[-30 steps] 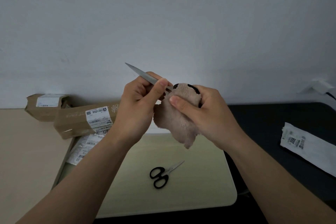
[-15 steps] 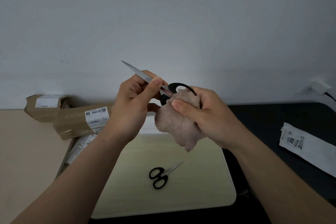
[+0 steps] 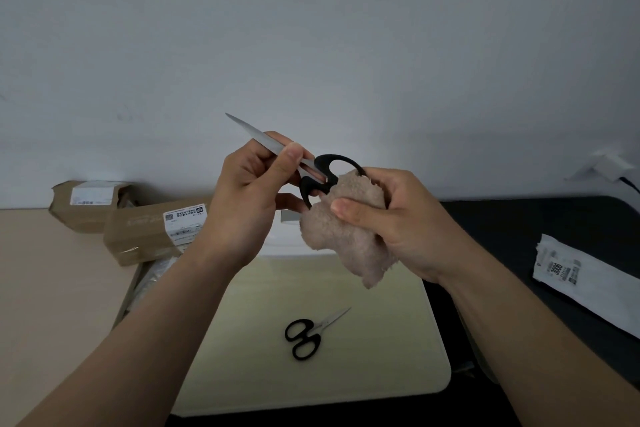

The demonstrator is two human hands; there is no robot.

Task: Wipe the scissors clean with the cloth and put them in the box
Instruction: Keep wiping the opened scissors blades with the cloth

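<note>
Grey wall [image 3: 311,28] filled everything above and behind the pale mat [image 3: 363,367], which lay flat with a dark desk surface [image 3: 519,229] to its right and a beige tabletop [image 3: 52,288] to its left. Beyond the mat's far left corner sat a long cardboard box [image 3: 145,236] with a white shipping label, and a second cardboard box [image 3: 86,201] stood just behind that one. Well to the right of the mat, on the dark surface, lay a white packet [image 3: 595,288] with a barcode label. Both hands were raised above the far edge of the mat. The left hand [image 3: 249,198] pinched the closed steel blades of the large scissors [image 3: 322,173] between thumb and curled fingers, the tip pointing up and away to the left. The right hand [image 3: 398,218] was curled round the fuzzy tan cloth [image 3: 339,239], bunching it against the black handle loops, with the loose end hanging down toward the mat. On the mat itself, near its middle, a pair of small scissors [image 3: 306,336] lay flat, touched by neither hand, black handles nearer the person and blades closed.
</note>
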